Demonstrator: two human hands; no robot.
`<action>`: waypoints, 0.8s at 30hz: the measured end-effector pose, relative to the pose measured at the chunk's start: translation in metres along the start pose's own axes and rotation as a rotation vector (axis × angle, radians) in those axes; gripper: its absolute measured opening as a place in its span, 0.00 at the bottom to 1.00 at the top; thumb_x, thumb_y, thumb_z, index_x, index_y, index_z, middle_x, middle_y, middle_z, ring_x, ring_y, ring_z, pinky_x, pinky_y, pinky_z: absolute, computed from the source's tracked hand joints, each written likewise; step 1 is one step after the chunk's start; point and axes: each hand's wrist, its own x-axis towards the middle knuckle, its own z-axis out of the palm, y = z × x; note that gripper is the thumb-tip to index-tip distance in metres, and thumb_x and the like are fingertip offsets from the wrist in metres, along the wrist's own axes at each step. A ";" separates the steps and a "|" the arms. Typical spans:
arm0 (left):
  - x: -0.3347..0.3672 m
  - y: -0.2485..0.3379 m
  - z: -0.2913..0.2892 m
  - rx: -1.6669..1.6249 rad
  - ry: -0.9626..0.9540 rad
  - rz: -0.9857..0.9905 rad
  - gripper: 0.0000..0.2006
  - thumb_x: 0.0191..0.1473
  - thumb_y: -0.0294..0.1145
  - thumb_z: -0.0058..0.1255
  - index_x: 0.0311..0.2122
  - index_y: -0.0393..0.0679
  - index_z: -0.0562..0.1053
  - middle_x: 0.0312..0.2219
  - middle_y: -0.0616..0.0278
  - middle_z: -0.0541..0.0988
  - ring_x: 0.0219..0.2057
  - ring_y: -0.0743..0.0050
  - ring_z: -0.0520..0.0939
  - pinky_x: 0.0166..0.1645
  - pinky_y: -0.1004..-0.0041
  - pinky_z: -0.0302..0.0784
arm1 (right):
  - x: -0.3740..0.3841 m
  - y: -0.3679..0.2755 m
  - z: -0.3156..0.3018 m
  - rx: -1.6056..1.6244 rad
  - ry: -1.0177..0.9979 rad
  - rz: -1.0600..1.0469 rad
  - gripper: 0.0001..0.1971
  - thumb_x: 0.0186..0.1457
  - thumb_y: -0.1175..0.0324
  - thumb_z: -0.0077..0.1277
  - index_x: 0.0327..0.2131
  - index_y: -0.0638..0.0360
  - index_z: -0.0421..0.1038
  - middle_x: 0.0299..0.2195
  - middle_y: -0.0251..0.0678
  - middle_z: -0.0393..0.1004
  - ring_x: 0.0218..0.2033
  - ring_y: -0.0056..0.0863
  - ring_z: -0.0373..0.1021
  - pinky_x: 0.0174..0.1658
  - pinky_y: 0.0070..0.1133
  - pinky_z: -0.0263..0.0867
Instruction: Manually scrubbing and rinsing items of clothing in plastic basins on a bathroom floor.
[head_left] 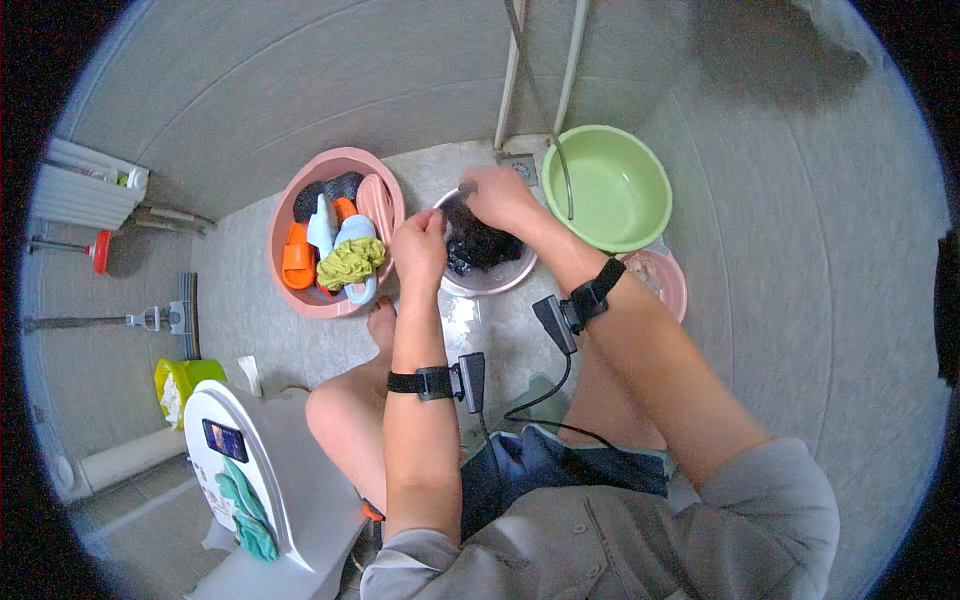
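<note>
A small pale basin (487, 291) stands on the floor in front of me, with a dark, wet, cloth-like bundle (480, 238) in it. My right hand (500, 197) is closed over the basin's far side, its fingers gripping part of the dark cloth. At the left rim, my left hand (418, 247) has thumb and fingertips pressed together. Whatever lies between those fingertips is too small to make out. Each forearm carries a black strap with a small device, and a cable runs from it.
Left of the basin, a pink tub (278, 215) holds slippers and a yellow-green cloth (350, 262). An empty green basin (610, 190) sits on the right, partly over a smaller pink basin (680, 285). A white toilet (290, 500) bears a phone (224, 440) and teal gloves (247, 508).
</note>
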 end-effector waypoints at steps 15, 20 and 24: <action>-0.042 -0.070 0.071 0.200 0.048 -0.188 0.11 0.45 0.33 0.46 0.20 0.36 0.67 0.21 0.45 0.73 0.27 0.46 0.75 0.36 0.62 0.68 | 0.008 0.007 -0.033 0.127 0.148 0.016 0.09 0.40 0.70 0.48 0.29 0.57 0.74 0.28 0.47 0.73 0.33 0.44 0.70 0.38 0.35 0.65; -0.042 -0.066 0.094 0.121 -0.008 -0.266 0.05 0.37 0.24 0.46 0.17 0.39 0.63 0.16 0.51 0.70 0.22 0.52 0.74 0.33 0.63 0.67 | 0.007 0.016 -0.039 0.157 0.240 0.019 0.10 0.40 0.73 0.47 0.30 0.61 0.73 0.27 0.48 0.73 0.33 0.45 0.69 0.39 0.33 0.64; -0.034 -0.083 0.096 -0.384 -0.038 -0.522 0.07 0.39 0.20 0.46 0.19 0.41 0.61 0.13 0.64 0.67 0.16 0.72 0.71 0.18 0.73 0.65 | 0.007 0.009 -0.043 0.163 0.182 0.032 0.10 0.40 0.73 0.47 0.30 0.61 0.72 0.28 0.48 0.73 0.33 0.45 0.69 0.39 0.33 0.64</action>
